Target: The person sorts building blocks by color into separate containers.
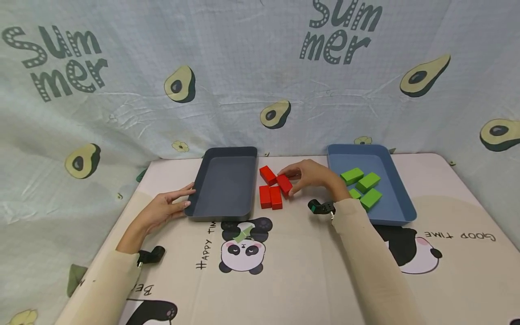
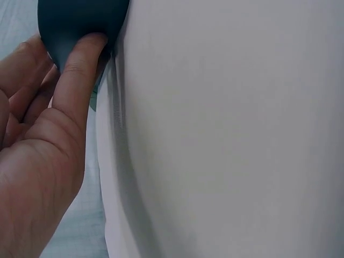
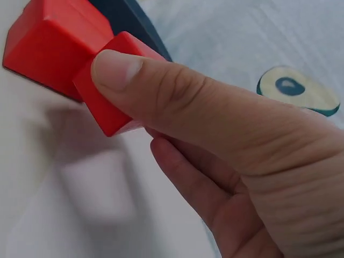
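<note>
In the head view the right hand [image 1: 310, 175] pinches a red block [image 1: 284, 184] between thumb and fingers; the right wrist view shows the thumb [image 3: 123, 75] on this block [image 3: 102, 107]. Beside it lie other red blocks: one [image 1: 267, 175] behind and two [image 1: 265, 197] side by side in front. The left hand [image 1: 160, 208] touches the left wall of a dark grey tray [image 1: 221, 216] that holds nothing. In the left wrist view the left hand [image 2: 54, 123] has its fingers and thumb against the tray's corner [image 2: 80, 27], with straight fingers.
A blue tray [image 1: 396, 185] with several green blocks [image 1: 367, 182] stands on the right, partly behind the right forearm. The table [image 1: 292, 271] has a cover printed with pandas. Behind it hangs a cloth [image 1: 227, 58] with avocado prints.
</note>
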Action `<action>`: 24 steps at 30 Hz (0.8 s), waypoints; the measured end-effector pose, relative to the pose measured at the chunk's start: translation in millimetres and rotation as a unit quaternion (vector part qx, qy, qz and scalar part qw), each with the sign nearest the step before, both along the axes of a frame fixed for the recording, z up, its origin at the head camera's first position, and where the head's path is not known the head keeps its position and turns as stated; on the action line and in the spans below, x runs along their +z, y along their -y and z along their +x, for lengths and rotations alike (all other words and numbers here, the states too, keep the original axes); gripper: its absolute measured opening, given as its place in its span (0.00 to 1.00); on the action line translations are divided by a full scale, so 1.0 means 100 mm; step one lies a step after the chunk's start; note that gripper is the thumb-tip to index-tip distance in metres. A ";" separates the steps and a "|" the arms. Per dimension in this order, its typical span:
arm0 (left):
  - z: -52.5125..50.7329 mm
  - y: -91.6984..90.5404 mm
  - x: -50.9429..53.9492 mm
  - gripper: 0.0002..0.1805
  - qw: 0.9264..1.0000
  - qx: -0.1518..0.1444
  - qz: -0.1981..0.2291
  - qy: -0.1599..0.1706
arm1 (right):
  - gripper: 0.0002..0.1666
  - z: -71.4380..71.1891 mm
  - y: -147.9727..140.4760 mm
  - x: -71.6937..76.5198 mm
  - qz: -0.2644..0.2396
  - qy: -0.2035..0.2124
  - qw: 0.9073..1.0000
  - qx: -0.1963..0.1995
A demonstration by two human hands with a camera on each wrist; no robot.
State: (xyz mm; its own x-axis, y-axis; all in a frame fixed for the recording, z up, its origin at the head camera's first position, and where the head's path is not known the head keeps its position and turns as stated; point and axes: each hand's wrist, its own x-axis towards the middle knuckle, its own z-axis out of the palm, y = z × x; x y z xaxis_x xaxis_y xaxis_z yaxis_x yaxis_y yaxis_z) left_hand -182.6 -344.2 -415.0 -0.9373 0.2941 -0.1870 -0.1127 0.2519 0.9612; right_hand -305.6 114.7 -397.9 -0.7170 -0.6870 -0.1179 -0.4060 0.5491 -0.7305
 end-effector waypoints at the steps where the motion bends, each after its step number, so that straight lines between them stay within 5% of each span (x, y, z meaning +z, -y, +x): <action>1: 0.00 0.00 0.00 0.33 1.000 0.001 0.001 0.001 | 0.37 0.01 0.00 0.02 -0.001 0.001 1.000 0.000; 12: 0.00 0.01 -0.01 0.32 1.000 0.006 0.000 0.001 | 0.36 0.02 0.02 0.18 0.018 -0.045 0.998 0.049; 19: 0.01 0.01 0.00 0.32 1.000 0.009 0.002 0.005 | 0.39 0.02 0.00 0.24 0.042 -0.060 0.997 0.033; 24: 0.00 -0.01 0.01 0.32 1.000 0.012 0.004 0.009 | 0.38 0.03 -0.05 0.25 0.016 -0.059 0.997 0.053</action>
State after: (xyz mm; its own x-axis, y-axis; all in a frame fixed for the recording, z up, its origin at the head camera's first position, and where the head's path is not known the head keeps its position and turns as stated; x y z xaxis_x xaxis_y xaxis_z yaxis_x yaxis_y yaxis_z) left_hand -182.6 -343.3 -413.5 -0.9408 0.2730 -0.2009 -0.1352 0.2413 0.9610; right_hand -303.1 119.2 -373.0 -0.6501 -0.7574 -0.0605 -0.5449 0.5202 -0.6576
